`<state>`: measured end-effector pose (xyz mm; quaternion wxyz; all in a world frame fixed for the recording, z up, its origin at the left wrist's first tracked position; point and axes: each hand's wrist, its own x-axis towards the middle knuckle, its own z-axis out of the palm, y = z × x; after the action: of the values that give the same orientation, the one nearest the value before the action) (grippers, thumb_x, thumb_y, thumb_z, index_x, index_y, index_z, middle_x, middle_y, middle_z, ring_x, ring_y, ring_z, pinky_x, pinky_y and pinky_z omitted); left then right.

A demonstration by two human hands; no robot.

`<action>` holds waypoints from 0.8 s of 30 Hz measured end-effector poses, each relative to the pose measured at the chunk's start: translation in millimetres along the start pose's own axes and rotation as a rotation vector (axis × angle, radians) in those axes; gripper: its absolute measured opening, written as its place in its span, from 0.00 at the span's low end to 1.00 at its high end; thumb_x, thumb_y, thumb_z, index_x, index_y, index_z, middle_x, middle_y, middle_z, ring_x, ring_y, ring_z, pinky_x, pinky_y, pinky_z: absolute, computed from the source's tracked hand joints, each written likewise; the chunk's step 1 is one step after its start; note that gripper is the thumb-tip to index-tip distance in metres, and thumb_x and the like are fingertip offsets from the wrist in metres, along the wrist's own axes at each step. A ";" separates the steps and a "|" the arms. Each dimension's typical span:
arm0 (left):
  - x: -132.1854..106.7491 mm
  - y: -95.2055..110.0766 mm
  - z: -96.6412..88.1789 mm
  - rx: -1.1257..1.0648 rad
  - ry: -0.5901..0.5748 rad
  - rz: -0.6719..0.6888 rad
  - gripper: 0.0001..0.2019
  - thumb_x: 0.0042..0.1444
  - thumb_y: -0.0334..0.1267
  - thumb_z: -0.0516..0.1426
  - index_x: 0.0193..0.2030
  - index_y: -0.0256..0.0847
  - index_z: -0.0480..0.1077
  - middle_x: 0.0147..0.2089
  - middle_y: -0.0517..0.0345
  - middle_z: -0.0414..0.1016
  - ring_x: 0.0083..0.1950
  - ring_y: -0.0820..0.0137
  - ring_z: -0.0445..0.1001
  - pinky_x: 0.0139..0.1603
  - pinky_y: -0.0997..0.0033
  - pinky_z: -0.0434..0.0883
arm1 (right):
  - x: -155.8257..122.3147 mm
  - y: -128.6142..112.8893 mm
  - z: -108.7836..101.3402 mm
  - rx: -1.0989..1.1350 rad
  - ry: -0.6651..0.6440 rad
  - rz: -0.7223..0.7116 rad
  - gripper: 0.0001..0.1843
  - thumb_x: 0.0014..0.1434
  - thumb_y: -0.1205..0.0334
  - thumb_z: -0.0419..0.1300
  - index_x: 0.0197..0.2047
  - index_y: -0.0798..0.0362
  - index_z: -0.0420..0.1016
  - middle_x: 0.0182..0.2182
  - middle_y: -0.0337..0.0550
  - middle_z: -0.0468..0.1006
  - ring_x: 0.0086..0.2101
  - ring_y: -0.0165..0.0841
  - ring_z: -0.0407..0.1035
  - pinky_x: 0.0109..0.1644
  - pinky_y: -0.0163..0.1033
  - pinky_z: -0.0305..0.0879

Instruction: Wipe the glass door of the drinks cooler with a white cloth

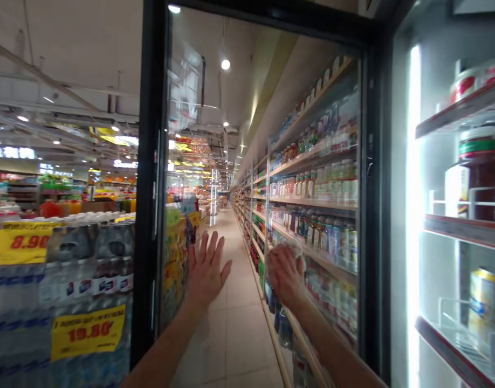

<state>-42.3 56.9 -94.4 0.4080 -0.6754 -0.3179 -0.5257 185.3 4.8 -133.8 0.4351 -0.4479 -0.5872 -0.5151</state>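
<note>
A glass cooler door (239, 334) with a black frame (150, 178) stands swung open in front of me. My left hand (207, 269) is raised at the glass, fingers spread and palm away from me. It seems to rest flat on the pane, though contact is hard to confirm. My right hand (286, 272) is bent over a white cloth (297, 247), perhaps a paper wipe, at the glass. Most of the cloth lies hidden under the fingers.
At right, the lit cooler's shelves (453, 229) hold a dark bottle (480, 178) and a can (486, 302). Stacked bottle packs (86, 280) with yellow price signs (88, 333) stand at left. Through the glass, an aisle (231, 231) runs beside long drink shelves (312, 202).
</note>
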 end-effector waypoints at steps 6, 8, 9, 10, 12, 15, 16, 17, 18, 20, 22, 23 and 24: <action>-1.4 1.6 -1.0 0.022 -0.019 -0.007 0.31 0.59 0.41 0.49 0.68 0.37 0.45 0.66 0.45 0.54 0.70 0.59 0.44 0.68 0.49 0.39 | -5.8 32.9 -3.6 -0.150 0.093 0.380 0.26 0.61 0.64 0.45 0.63 0.57 0.57 0.61 0.60 0.59 0.63 0.46 0.47 0.60 0.59 0.45; -1.5 0.7 -0.5 0.022 -0.015 -0.001 0.31 0.59 0.41 0.49 0.68 0.38 0.45 0.66 0.45 0.54 0.70 0.59 0.43 0.67 0.49 0.41 | -12.2 13.5 -1.1 -0.097 0.019 0.245 0.25 0.61 0.64 0.47 0.61 0.55 0.59 0.59 0.57 0.62 0.63 0.44 0.47 0.60 0.57 0.45; -1.4 0.2 -0.3 0.023 -0.016 0.002 0.31 0.59 0.41 0.49 0.68 0.38 0.45 0.66 0.45 0.54 0.70 0.59 0.43 0.67 0.49 0.41 | -17.0 8.5 -0.9 -0.068 -0.023 0.155 0.24 0.60 0.64 0.48 0.60 0.52 0.62 0.58 0.54 0.64 0.62 0.43 0.49 0.61 0.56 0.45; -1.3 -0.3 -0.1 0.024 -0.014 0.009 0.31 0.59 0.41 0.49 0.68 0.38 0.44 0.66 0.45 0.54 0.70 0.59 0.42 0.67 0.48 0.41 | -22.6 9.8 -1.9 -0.049 -0.058 0.084 0.22 0.60 0.64 0.49 0.58 0.50 0.64 0.57 0.52 0.66 0.61 0.42 0.51 0.61 0.55 0.45; -0.9 -0.8 -0.1 0.035 -0.001 0.022 0.31 0.59 0.41 0.49 0.68 0.37 0.44 0.66 0.44 0.54 0.70 0.60 0.40 0.67 0.48 0.42 | -35.1 32.9 -7.2 -0.081 -0.058 0.102 0.22 0.60 0.63 0.49 0.57 0.49 0.65 0.55 0.51 0.68 0.60 0.41 0.55 0.61 0.56 0.46; -0.4 -0.1 -0.3 0.053 0.008 0.030 0.32 0.59 0.40 0.50 0.68 0.36 0.44 0.66 0.43 0.54 0.71 0.60 0.39 0.67 0.48 0.42 | -46.1 88.6 -15.5 -0.230 0.109 0.518 0.27 0.61 0.61 0.44 0.62 0.56 0.58 0.58 0.59 0.63 0.60 0.47 0.53 0.58 0.62 0.50; -0.2 0.2 -0.2 0.054 0.009 0.030 0.32 0.59 0.40 0.50 0.68 0.36 0.44 0.66 0.43 0.55 0.70 0.60 0.39 0.67 0.48 0.42 | -45.3 99.6 -16.0 -0.257 0.167 0.639 0.28 0.61 0.60 0.43 0.63 0.58 0.55 0.59 0.62 0.60 0.60 0.49 0.52 0.56 0.64 0.50; -0.1 0.4 0.1 0.051 0.008 0.029 0.32 0.59 0.40 0.50 0.68 0.36 0.43 0.66 0.43 0.55 0.70 0.60 0.39 0.67 0.48 0.42 | -42.4 102.4 -15.1 -0.262 0.199 0.702 0.29 0.61 0.60 0.42 0.64 0.60 0.53 0.60 0.64 0.58 0.61 0.50 0.50 0.56 0.65 0.51; 0.0 0.5 0.6 0.045 0.007 0.027 0.32 0.59 0.40 0.50 0.68 0.36 0.43 0.66 0.43 0.55 0.70 0.60 0.39 0.67 0.47 0.42 | -37.9 96.2 -12.9 -0.249 0.197 0.698 0.30 0.61 0.60 0.42 0.65 0.61 0.52 0.61 0.65 0.57 0.61 0.50 0.49 0.56 0.65 0.51; 0.3 -0.1 1.7 0.032 0.013 0.025 0.32 0.59 0.40 0.50 0.68 0.36 0.43 0.66 0.42 0.55 0.70 0.60 0.40 0.67 0.47 0.42 | -26.5 62.0 -5.5 -0.181 0.112 0.500 0.28 0.61 0.61 0.44 0.64 0.59 0.55 0.60 0.62 0.59 0.62 0.48 0.48 0.58 0.62 0.50; 0.8 -1.1 2.7 0.024 0.030 0.029 0.33 0.59 0.39 0.50 0.68 0.37 0.42 0.65 0.42 0.55 0.70 0.60 0.41 0.67 0.47 0.41 | -16.2 18.9 2.6 -0.070 -0.012 0.183 0.24 0.61 0.63 0.46 0.60 0.51 0.62 0.58 0.52 0.64 0.62 0.43 0.49 0.61 0.58 0.45; 1.0 -1.6 3.0 0.022 0.033 0.032 0.33 0.59 0.39 0.50 0.68 0.37 0.42 0.65 0.42 0.55 0.70 0.61 0.41 0.67 0.47 0.41 | -12.6 2.6 5.2 0.003 -0.057 0.023 0.22 0.60 0.62 0.48 0.58 0.48 0.64 0.57 0.48 0.66 0.61 0.40 0.51 0.63 0.55 0.42; 1.0 -2.0 3.0 0.022 0.035 0.032 0.32 0.59 0.40 0.50 0.68 0.37 0.42 0.65 0.43 0.56 0.70 0.61 0.41 0.67 0.48 0.41 | -10.4 -6.9 6.3 0.059 -0.084 -0.101 0.21 0.60 0.61 0.50 0.56 0.46 0.66 0.56 0.44 0.68 0.61 0.38 0.53 0.64 0.53 0.40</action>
<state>-42.4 60.5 -93.4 0.4291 -0.6667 -0.3055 -0.5273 180.6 9.8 -145.9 0.3968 -0.4257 -0.6416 -0.4997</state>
